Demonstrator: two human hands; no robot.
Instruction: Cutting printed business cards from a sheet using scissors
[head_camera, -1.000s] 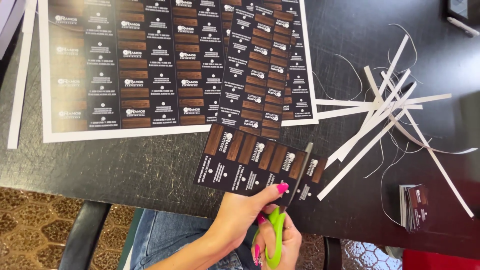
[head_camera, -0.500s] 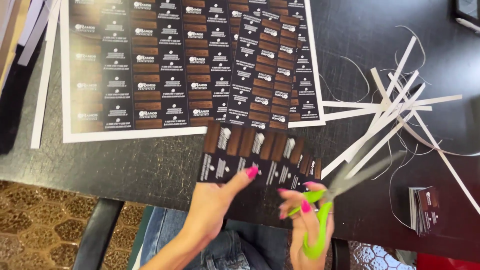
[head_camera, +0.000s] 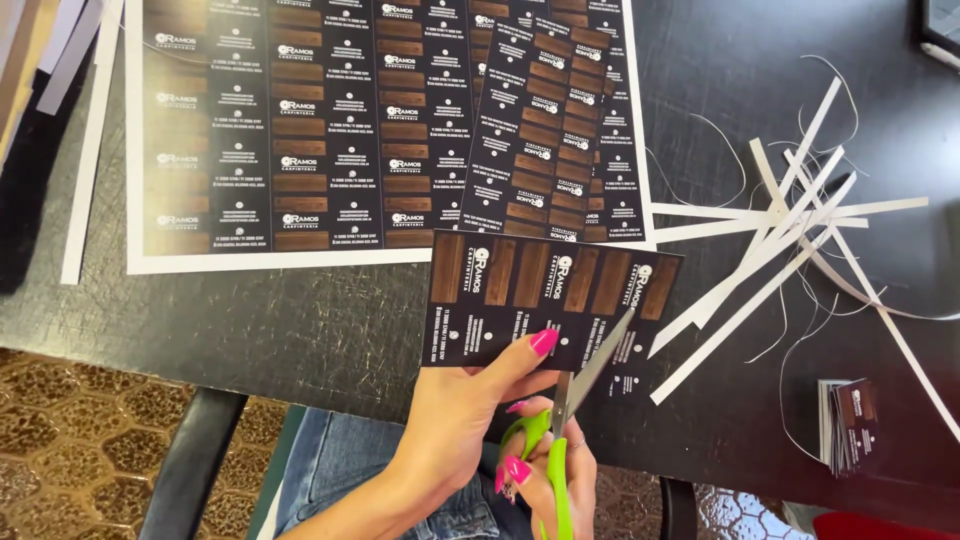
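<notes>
Head view: left hand (head_camera: 455, 420) pinches the card strip (head_camera: 550, 300) while right hand (head_camera: 555, 480), clamped on green scissors (head_camera: 560, 440), cuts between cards; next snip likely needs straight alignment.

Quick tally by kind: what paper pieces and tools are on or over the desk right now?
Card strip being cut, in the left hand: 1
Green-handled scissors, in the right hand: 1
Large uncut printed sheet: 1
Narrower printed strip lying on that sheet: 1
Stack of cut cards: 1
Heap of white offcut strips, too tangled to count: 1
Total: 6
</notes>
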